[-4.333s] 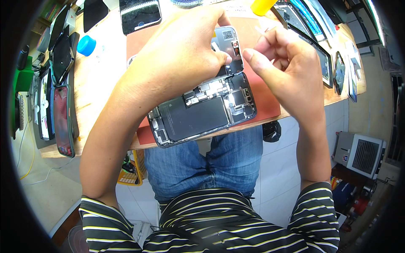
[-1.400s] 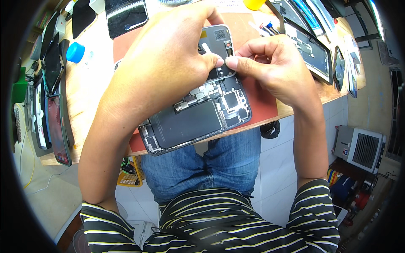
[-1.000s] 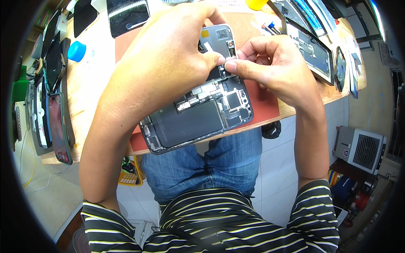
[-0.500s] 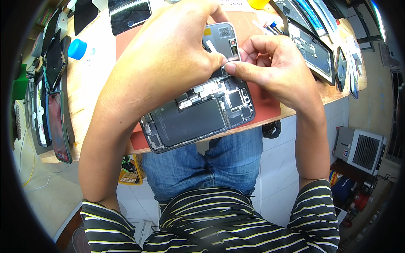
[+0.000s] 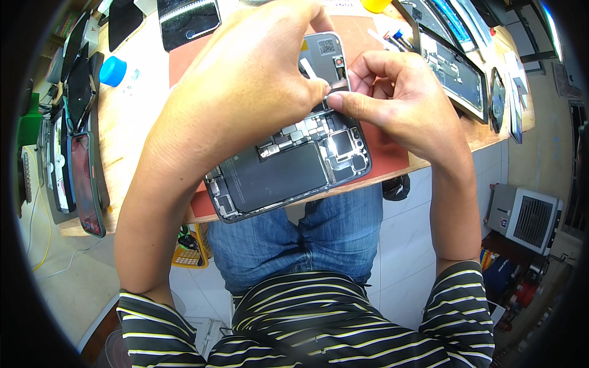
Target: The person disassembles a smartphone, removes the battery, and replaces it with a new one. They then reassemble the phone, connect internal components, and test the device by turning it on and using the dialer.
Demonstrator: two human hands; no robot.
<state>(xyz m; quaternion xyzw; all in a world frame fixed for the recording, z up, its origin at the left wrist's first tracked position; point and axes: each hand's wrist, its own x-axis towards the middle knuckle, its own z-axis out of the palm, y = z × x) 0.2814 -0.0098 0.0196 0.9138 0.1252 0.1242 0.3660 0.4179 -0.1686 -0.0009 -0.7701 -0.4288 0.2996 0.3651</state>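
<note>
A slab-shaped opened phone [image 5: 276, 175] lies over a matte red-brown mat [image 5: 386, 150].
Left of the phone, a round blue cap [image 5: 113, 72] tops the wood-grained counter [image 5: 126, 150]; above the phone, the left hand [image 5: 264, 70]'s grip holds a flat dark panel [image 5: 316, 46]; upper right, the right hand [image 5: 402, 92]'s grip is narrow, contents unclear; far right, a boxy slatted appliance [image 5: 531, 224].

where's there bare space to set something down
Bare wood lies between the reddish phone and left forearm, below the blue cap. A little bare mat shows between the opened phone and right hand. The upper right is crowded with opened devices.
</note>
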